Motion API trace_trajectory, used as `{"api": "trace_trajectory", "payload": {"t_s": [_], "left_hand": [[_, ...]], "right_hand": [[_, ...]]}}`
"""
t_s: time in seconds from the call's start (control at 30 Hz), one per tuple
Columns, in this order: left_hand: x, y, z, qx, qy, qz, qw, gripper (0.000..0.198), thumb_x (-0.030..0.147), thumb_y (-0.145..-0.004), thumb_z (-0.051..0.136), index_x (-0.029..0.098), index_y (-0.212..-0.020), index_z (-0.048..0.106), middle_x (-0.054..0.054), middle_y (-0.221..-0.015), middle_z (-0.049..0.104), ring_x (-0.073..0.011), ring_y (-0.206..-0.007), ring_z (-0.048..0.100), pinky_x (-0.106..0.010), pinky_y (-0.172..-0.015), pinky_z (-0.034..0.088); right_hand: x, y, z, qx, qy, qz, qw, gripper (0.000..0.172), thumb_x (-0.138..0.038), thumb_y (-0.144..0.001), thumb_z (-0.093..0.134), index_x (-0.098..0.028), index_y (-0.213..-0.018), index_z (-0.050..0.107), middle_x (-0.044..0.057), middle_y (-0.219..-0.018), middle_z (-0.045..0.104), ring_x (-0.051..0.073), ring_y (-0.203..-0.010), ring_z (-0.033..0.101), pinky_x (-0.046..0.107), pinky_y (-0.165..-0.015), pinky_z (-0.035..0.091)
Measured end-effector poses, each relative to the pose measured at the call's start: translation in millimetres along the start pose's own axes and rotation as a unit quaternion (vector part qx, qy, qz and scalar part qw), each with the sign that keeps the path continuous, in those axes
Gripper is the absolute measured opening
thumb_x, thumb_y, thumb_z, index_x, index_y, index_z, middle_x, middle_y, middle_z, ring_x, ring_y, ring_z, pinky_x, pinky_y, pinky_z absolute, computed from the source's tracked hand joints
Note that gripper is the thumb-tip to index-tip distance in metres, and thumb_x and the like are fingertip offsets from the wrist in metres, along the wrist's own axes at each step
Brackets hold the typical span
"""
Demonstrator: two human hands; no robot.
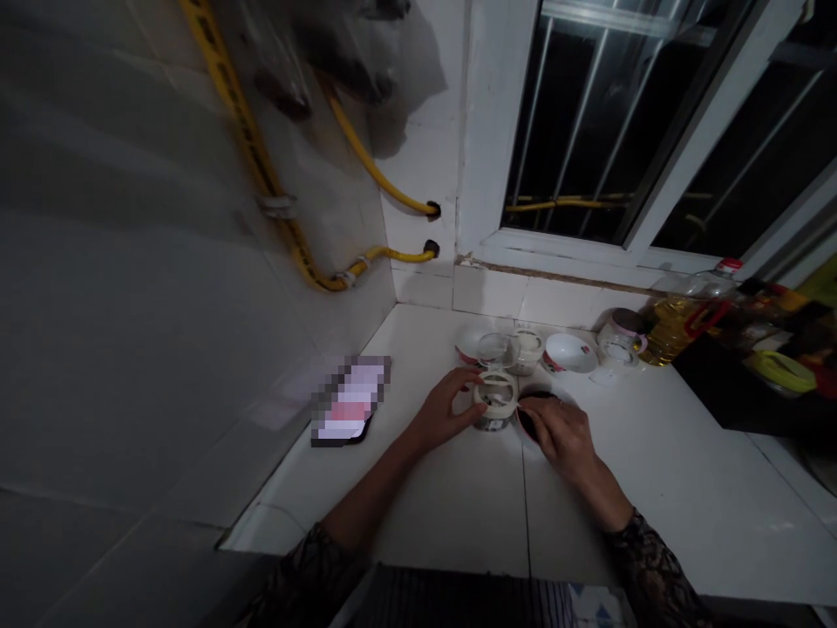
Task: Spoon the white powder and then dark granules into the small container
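Note:
My left hand [451,408] holds a small clear jar with a pale rim [495,394], fingers at its far side and thumb at its near side. Close to the jar's right edge, my right hand [562,433] is closed in a pinch; what lies between its fingertips is too small to make out. Beneath that hand is a round dish with a dark inside [528,420], partly covered by the fingers. Just behind the jar stand a clear glass bowl [497,351] and another pale-lidded jar [527,349].
A white bowl [570,353] and a lidded jar [621,336] stand along the back. An oil bottle [673,323] is at the right, beside a dark box [732,392]. A phone [353,399] lies left; yellow pipes [294,249] run along the wall.

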State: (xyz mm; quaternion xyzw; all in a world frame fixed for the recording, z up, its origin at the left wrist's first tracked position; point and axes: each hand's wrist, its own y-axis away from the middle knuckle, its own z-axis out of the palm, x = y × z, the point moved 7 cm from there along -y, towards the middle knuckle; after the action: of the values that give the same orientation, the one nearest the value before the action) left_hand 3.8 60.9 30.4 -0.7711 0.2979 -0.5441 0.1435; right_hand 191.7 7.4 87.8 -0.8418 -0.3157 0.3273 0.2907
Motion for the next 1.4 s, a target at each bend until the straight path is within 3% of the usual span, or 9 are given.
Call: {"api": "trace_trajectory", "payload": {"t_s": [0.07,0.2,0.3,0.47,0.53,0.7,0.83,1.13,1.4], "left_hand": [[0.4,0.1,0.2,-0.002,-0.002,0.000,1.000,0.028,0.034,-0.086,0.065,0.022,-0.110,0.059,-0.013,-0.123,0.063,-0.0264,-0.116,0.060,-0.039,-0.091,0.053],[0.9,0.2,0.1,-0.001,-0.003,0.000,1.000,0.028,0.033,-0.086,0.066,0.021,-0.110,0.060,-0.013,-0.123,0.063,-0.0259,-0.115,0.061,-0.039,-0.091,0.053],[1.1,0.2,-0.4,0.001,0.000,-0.002,1.000,0.028,0.032,-0.085,0.066,0.021,-0.110,0.060,-0.013,-0.124,0.063,-0.0259,-0.116,0.060,-0.039,-0.091,0.054],[0.8,0.3,-1.0,0.000,0.000,-0.002,1.000,0.029,0.034,-0.086,0.066,0.022,-0.111,0.060,-0.013,-0.126,0.063,-0.0267,-0.118,0.060,-0.039,-0.090,0.054],[0.1,0.6,-0.6,-0.001,-0.001,-0.005,1.000,0.029,0.034,-0.086,0.066,0.022,-0.111,0.060,-0.013,-0.126,0.063,-0.0264,-0.119,0.060,-0.039,-0.091,0.054],[-1.3,1.0,0.0,0.001,0.001,0.001,1.000,0.029,0.034,-0.086,0.066,0.022,-0.111,0.060,-0.012,-0.125,0.062,-0.0257,-0.119,0.059,-0.038,-0.090,0.054],[-1.9,0.7,0.4,0.003,0.001,0.006,1.000,0.028,0.035,-0.086,0.065,0.022,-0.110,0.059,-0.013,-0.125,0.062,-0.0252,-0.116,0.060,-0.038,-0.090,0.054],[0.6,0.3,-0.1,0.001,0.005,-0.003,1.000,0.027,0.036,-0.087,0.064,0.021,-0.109,0.059,-0.013,-0.125,0.062,-0.0253,-0.116,0.060,-0.037,-0.090,0.053],[2.1,1.1,0.6,-0.005,-0.009,0.015,1.000,0.027,0.032,-0.088,0.064,0.022,-0.112,0.056,-0.013,-0.125,0.061,-0.0252,-0.117,0.060,-0.038,-0.090,0.053]], "right_hand": [[7.5,1.5,-8.3,0.022,0.011,0.034,0.999,0.024,-0.029,-0.094,0.049,-0.023,-0.089,0.072,0.007,-0.083,0.078,0.021,-0.074,0.073,0.033,-0.070,0.058],[41.9,9.7,-43.1,0.114,0.001,0.191,0.975,0.026,-0.040,-0.093,0.053,-0.021,-0.088,0.069,0.003,-0.070,0.074,0.019,-0.063,0.067,0.030,-0.066,0.055],[61.0,13.2,-55.9,0.098,-0.006,0.245,0.965,0.030,-0.046,-0.090,0.055,-0.020,-0.081,0.066,0.002,-0.064,0.070,0.017,-0.056,0.061,0.028,-0.060,0.050],[75.2,16.8,-33.2,-0.026,-0.022,0.287,0.957,0.036,-0.050,-0.088,0.053,-0.021,-0.072,0.066,0.002,-0.060,0.069,0.017,-0.055,0.059,0.027,-0.056,0.044],[78.7,19.4,-22.3,-0.048,-0.044,0.312,0.948,0.038,-0.052,-0.087,0.052,-0.021,-0.068,0.066,0.002,-0.058,0.069,0.017,-0.051,0.056,0.027,-0.053,0.041],[91.0,23.0,-28.4,0.004,-0.082,0.380,0.922,0.039,-0.056,-0.076,0.059,-0.019,-0.067,0.068,0.004,-0.055,0.069,0.017,-0.048,0.052,0.028,-0.052,0.039],[95.2,21.9,-40.0,0.045,-0.105,0.387,0.915,0.036,-0.052,-0.071,0.064,-0.017,-0.067,0.070,0.003,-0.051,0.068,0.016,-0.048,0.050,0.028,-0.054,0.040],[101.1,27.6,-35.9,0.048,-0.161,0.435,0.884,0.034,-0.051,-0.066,0.069,-0.017,-0.063,0.068,0.003,-0.050,0.066,0.010,-0.039,0.033,0.025,-0.042,0.025],[102.9,30.7,-28.6,0.028,-0.210,0.473,0.855,0.038,-0.054,-0.060,0.073,-0.017,-0.060,0.066,0.003,-0.048,0.063,0.007,-0.040,0.027,0.024,-0.042,0.015]]}}
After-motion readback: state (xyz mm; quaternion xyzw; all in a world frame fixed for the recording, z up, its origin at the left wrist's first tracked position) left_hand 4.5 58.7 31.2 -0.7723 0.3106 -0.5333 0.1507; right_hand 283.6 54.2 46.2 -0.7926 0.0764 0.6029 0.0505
